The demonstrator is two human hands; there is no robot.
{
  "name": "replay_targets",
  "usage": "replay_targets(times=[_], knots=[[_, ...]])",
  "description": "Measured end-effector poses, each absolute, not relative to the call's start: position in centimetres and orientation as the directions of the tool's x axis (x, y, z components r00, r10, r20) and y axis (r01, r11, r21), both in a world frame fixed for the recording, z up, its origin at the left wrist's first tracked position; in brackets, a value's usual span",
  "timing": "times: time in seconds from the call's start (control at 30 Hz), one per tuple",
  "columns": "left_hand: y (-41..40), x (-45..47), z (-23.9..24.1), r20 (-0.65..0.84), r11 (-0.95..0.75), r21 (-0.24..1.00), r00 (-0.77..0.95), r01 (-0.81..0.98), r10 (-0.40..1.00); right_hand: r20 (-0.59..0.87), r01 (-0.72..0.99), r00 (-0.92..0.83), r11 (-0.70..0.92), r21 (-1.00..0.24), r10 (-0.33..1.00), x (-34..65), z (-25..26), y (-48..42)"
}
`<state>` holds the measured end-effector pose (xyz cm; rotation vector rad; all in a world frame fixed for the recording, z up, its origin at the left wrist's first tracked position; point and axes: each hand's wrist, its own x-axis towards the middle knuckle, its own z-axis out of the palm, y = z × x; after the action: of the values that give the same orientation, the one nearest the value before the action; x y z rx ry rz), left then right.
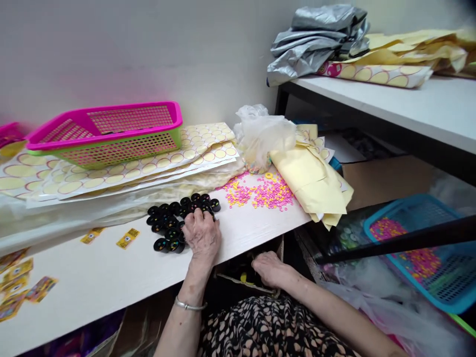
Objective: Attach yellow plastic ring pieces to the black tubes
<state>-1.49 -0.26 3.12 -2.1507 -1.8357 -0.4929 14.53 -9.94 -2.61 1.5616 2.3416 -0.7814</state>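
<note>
A pale wall point(130, 54) is shown, softly lit.
Below, a white worktop point(111, 267) is spread toward eight o'clock; at two o'clock, a white tabletop point(442, 106) is carried by a black frame point(390, 135).

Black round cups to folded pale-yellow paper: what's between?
Head view: beside the cups, bare white tabletop; then scattered small pink and yellow pieces, reaching near the paper.

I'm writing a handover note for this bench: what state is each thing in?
Black cups: open side up, bunched together
Left hand: fingers on black cups
Box: open on top
Right hand: fingers bent, at box
Pink and yellow bits: loose, scattered
Plastic bag: crumpled
Pink-and-green basket: upright on circle-printed sheets
Silver sheeting: folded
Blue basket: holding coloured bits
Bracelet: worn
</note>
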Motion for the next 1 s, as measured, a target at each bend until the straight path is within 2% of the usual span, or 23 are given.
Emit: replay_targets(times=[0.1,0.2,0.23,0.3,0.37,0.43,0.57,0.7,0.8,0.87,1.0], knots=[[-0.1,-1.7,3.1,0.461,-0.199,0.038,0.16,0.979,0.873,-0.461,0.889,-0.439,0.3,-0.345,0.771,15.9,-1.3,-10.1],[-0.2,-1.7,2.9,0.548,-0.316,0.166,0.179,0.934,0.817,-0.275,0.808,-0.442,0.246,-0.535,0.854,18.6,0.7,-9.9],[-0.3,-1.4,2.7,0.566,-0.375,0.226,0.193,0.899,0.802,-0.162,0.776,-0.363,0.202,-0.597,0.918,19.6,1.2,-9.6],[-0.6,-0.4,2.2,0.557,-0.473,0.366,0.218,0.801,0.801,0.048,0.775,-0.057,0.074,-0.627,0.997,21.6,1.8,-8.5],[-0.8,1.1,1.6,0.491,-0.488,0.512,0.226,0.707,0.841,0.198,0.831,0.243,-0.098,-0.548,0.95,23.3,1.8,-7.2],[-1.0,2.6,0.9,0.409,-0.442,0.627,0.213,0.641,0.888,0.251,0.876,0.359,-0.232,-0.423,0.899,24.4,1.3,-5.9],[-0.8,4.4,-0.5,0.322,-0.36,0.758,0.168,0.543,0.932,0.183,0.93,0.328,-0.283,-0.235,0.927,25.1,-0.2,-4.5],[-0.7,4.6,-1.5,0.271,-0.31,0.844,0.151,0.438,0.951,0.177,0.949,0.292,-0.263,-0.172,0.94,25.2,-0.5,-4.5],[-0.8,4.6,-1.8,0.261,-0.302,0.86,0.153,0.412,0.953,0.167,0.955,0.272,-0.245,-0.169,0.948,25.0,0.1,-5.1],[-0.9,4.6,-1.8,0.267,-0.317,0.853,0.174,0.415,0.948,0.12,0.958,0.223,-0.195,-0.21,0.967,24.3,0.8,-5.5],[-0.9,4.6,-1.6,0.279,-0.334,0.844,0.189,0.419,0.942,-0.111,0.957,0.021,-0.052,-0.284,0.994,21.7,2.2,-5.7]])
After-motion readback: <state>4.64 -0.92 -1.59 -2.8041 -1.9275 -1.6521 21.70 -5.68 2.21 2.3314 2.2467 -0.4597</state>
